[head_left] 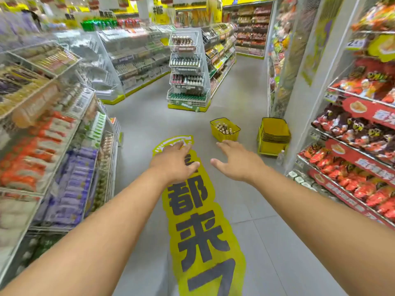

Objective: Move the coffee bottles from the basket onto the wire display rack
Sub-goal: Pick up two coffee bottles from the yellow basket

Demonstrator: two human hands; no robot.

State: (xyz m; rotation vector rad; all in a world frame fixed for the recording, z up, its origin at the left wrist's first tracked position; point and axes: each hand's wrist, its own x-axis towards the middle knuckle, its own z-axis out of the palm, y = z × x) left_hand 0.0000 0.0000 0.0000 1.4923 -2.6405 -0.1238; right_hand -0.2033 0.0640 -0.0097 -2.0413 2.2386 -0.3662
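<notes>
Shop aisle, grey tiled floor (267, 242) with yellow floor sticker (201, 221), snack shelves on both sides. Wire display rack (187, 69) stood far ahead, bottles on every tier. Stack of yellow baskets (274, 135) by right shelf. Basket (225, 130) with coffee bottles (224, 129) sat on floor beyond right hand (237, 161). Left hand (175, 161) and right hand both held out, fingers spread, holding nothing.

Small brown coffee bottles with pale caps (224, 128) stand upright, packed in yellow plastic basket (227, 136) on floor ahead of me. Tiered white wire display rack (186, 69) well beyond, partly stocked.
</notes>
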